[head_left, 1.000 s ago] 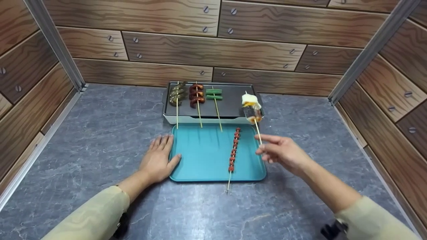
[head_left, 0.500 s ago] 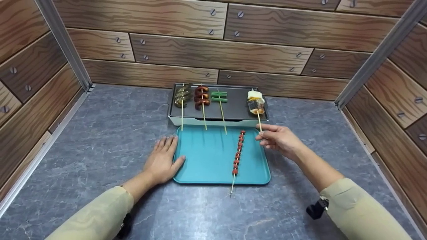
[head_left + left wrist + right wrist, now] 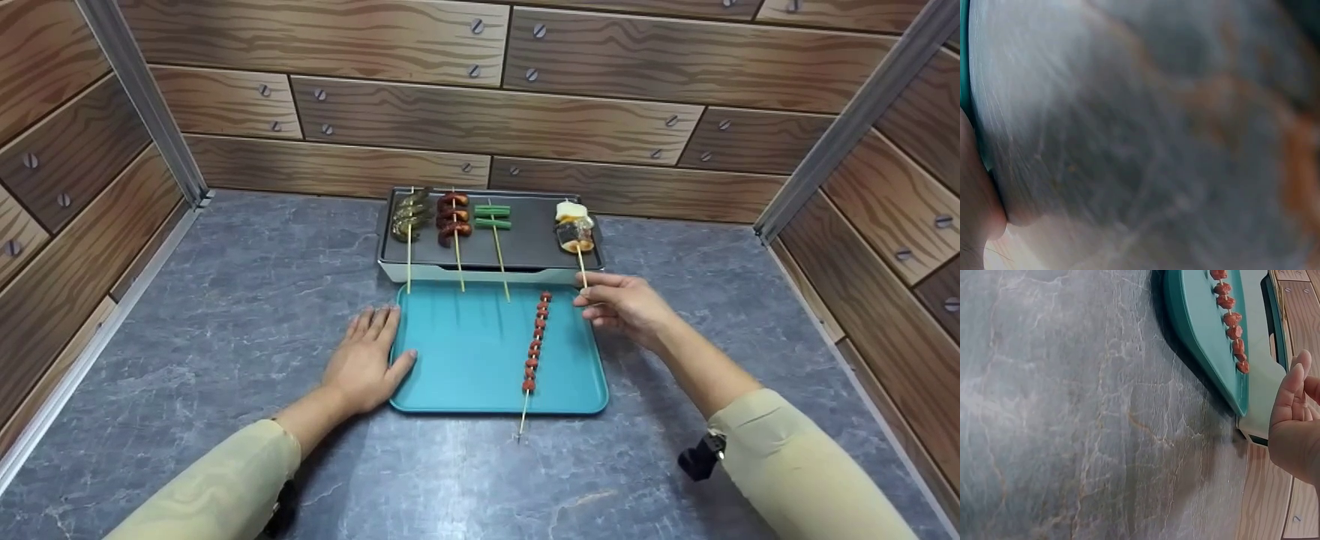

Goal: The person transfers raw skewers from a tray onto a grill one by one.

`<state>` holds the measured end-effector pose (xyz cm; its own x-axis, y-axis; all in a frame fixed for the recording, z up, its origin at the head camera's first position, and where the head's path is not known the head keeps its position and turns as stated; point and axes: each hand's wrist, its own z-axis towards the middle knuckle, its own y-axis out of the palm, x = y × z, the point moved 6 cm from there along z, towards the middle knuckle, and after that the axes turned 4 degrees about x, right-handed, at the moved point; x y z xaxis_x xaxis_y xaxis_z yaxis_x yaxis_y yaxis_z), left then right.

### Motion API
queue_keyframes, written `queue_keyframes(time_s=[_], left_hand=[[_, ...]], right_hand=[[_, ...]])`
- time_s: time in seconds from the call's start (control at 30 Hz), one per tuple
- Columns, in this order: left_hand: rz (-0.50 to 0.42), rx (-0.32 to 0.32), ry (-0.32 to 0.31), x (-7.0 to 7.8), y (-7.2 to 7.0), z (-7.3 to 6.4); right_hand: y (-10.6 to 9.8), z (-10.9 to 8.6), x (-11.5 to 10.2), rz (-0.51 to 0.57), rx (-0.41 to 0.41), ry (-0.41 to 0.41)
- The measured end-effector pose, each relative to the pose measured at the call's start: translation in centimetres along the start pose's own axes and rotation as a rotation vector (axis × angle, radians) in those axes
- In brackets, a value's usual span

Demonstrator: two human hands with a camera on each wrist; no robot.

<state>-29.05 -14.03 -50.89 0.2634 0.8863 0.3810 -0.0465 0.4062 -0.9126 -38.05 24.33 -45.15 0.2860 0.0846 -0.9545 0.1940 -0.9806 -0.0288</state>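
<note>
My right hand (image 3: 626,306) pinches the lower end of a skewer (image 3: 576,231) threaded with white, yellow and dark browned pieces. Its food part lies over the right end of the flat grill plate (image 3: 534,240). In the right wrist view, the fingers (image 3: 1289,396) show beside the grill's pale side. My left hand (image 3: 365,362) rests flat at the left edge of the teal tray (image 3: 457,375), thumb over the rim, fingers straight. On the tray's right part lies a skewer of small red pieces (image 3: 535,343), its stick reaching past the front rim.
Three more skewers lie on the grill: grey-green curled pieces (image 3: 409,217), red-brown curled pieces (image 3: 453,217) and green stalks (image 3: 492,218). Their sticks overhang the tray. A wood-patterned wall (image 3: 405,120) stands behind, with similar panels on both sides. The tabletop (image 3: 262,285) is grey marbled.
My right hand has moved forward, bringing the white-and-brown skewer from above the grill's front edge down over its right end. My left hand has stayed at the tray. The head view has shifted slightly.
</note>
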Motion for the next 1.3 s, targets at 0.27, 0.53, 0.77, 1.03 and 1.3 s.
queue_keyframes(time_s=[0.27,0.53,0.77,1.03,1.3], left_hand=[[-0.003,0.003,0.001,0.0,0.1,0.0],[-0.002,-0.002,0.008,0.1,0.1,0.0],[-0.004,0.017,0.018,0.1,0.0,-0.1],[-0.010,0.021,0.013,0.1,-0.3,-0.2],[-0.006,0.005,0.015,0.1,-0.1,-0.1]], right_hand=[[-0.1,0.1,0.3,-0.007,0.036,0.003],[-0.6,-3.1,1.1,-0.040,0.070,0.019],[0.3,-8.4,2.6,-0.076,0.046,0.053],[3.6,-12.6,5.3,-0.029,-0.070,0.128],[6.8,-13.9,7.2,0.008,-0.140,0.179]])
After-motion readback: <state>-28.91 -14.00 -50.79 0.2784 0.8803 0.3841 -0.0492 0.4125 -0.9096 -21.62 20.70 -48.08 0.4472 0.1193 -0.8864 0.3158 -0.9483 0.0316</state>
